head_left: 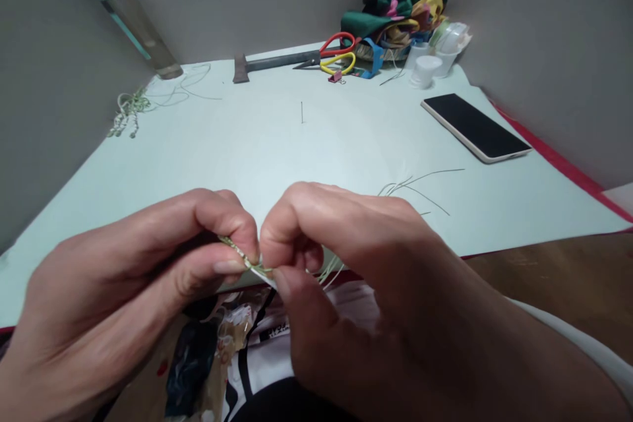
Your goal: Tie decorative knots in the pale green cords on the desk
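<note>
Left hand point(143, 270) pinching green-white braided cord point(237, 249) between thumb and index finger, lower centre of frame. Right hand point(366, 244) just beside, thumb and fingers closed on cord's end; exact grip partly hidden. Loose strands point(332, 270) show between right thumb and fingers. Table point(247, 158) behind hands: thin pin point(302, 112) upper centre; hammer point(281, 62), scissors point(341, 55) top centre; fabric pile point(395, 3) upper right; phone point(475, 126) right, screen dark; bottle point(138, 26) upper left, knotted cords point(131, 109) below it.

tabletop point(341, 151): bright sheen | walls point(247, 0): dim | right wrist point(459, 349): shadowed | detail: soft
</note>
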`<state>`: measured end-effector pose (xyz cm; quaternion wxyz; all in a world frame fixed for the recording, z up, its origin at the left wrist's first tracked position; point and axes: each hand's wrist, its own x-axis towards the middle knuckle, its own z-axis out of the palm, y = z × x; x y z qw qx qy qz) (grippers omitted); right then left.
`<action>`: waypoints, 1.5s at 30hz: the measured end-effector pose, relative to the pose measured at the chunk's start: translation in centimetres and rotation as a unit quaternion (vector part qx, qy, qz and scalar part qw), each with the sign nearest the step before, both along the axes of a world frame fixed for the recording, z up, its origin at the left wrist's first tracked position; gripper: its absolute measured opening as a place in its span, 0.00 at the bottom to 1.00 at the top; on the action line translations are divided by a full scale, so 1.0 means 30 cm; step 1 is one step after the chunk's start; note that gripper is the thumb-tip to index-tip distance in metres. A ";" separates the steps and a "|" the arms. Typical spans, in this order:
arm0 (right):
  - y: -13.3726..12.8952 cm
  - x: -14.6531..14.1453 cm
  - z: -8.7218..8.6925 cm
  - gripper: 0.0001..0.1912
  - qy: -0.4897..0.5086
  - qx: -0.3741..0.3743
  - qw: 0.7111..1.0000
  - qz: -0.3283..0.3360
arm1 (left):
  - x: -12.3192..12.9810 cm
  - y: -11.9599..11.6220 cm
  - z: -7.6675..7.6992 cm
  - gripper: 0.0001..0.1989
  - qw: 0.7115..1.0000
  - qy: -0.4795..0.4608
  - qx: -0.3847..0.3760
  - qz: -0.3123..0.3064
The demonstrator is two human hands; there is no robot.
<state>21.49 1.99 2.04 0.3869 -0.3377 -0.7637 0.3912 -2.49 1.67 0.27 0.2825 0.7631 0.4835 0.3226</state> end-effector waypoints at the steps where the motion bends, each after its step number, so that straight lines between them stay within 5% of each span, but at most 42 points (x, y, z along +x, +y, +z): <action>1: 0.003 -0.008 0.009 0.14 -0.012 -0.005 1.000 -0.015 | -0.004 0.003 0.000 0.06 1.000 -0.009 -0.005 -0.007; 6: 0.005 -0.038 0.036 0.20 -0.052 0.034 0.995 -0.083 | 0.024 0.019 0.031 0.09 0.999 -0.028 -0.013 -0.033; 13: 0.018 -0.048 0.048 0.21 -0.074 0.065 0.993 -0.066 | 0.050 0.020 0.042 0.09 0.998 -0.043 0.012 -0.038; 21: -0.025 -0.026 0.005 0.11 -0.030 0.113 0.989 -0.090 | 0.050 0.013 0.041 0.11 0.997 -0.053 0.006 -0.058; 26: -0.019 -0.016 -0.013 0.15 -0.016 0.144 0.985 -0.098 | 0.038 -0.001 0.035 0.07 0.995 -0.069 -0.008 -0.078; 45: 0.020 -0.004 -0.064 0.07 0.129 0.140 0.982 -0.009 | 0.103 -0.009 0.002 0.13 0.970 -0.225 0.013 -0.086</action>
